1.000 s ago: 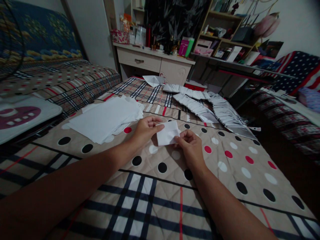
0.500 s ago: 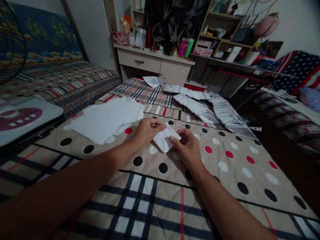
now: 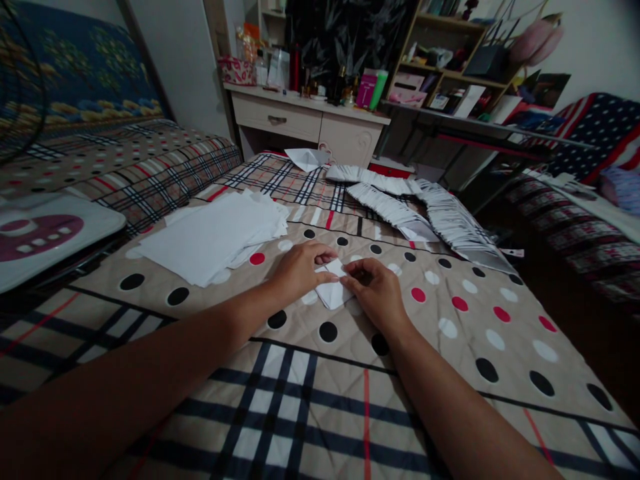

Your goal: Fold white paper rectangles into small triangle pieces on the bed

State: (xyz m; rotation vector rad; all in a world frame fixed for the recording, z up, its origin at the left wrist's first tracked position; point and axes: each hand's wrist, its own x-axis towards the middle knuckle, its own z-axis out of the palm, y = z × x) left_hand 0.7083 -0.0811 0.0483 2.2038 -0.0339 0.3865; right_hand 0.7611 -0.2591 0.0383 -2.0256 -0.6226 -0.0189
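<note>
A small folded sheet of white paper (image 3: pixel 332 295) lies on the dotted bedspread (image 3: pixel 345 353) between my hands. My left hand (image 3: pixel 306 268) pinches its left and upper part, with the thumb across the paper. On the right edge, my right hand (image 3: pixel 373 287) grips the paper between thumb and curled fingers. Both hands rest close to the bed, their fingertips nearly meeting over the fold. Some of the paper is hidden beneath the fingers. To the left of my left hand is a loose pile of flat white sheets (image 3: pixel 215 233).
Rows of folded white papers (image 3: pixel 455 217) stretch across the far right of the bed. One folded piece (image 3: pixel 305 159) lies near the dresser (image 3: pixel 280 120). A white folding table (image 3: pixel 60 233) stands at the left edge. Shelves (image 3: pixel 450 83) with clutter rise behind.
Both hands have closed in toward each other over the paper. The paper's upper part is now folded over and looks smaller, and my left thumb has come down across it.
</note>
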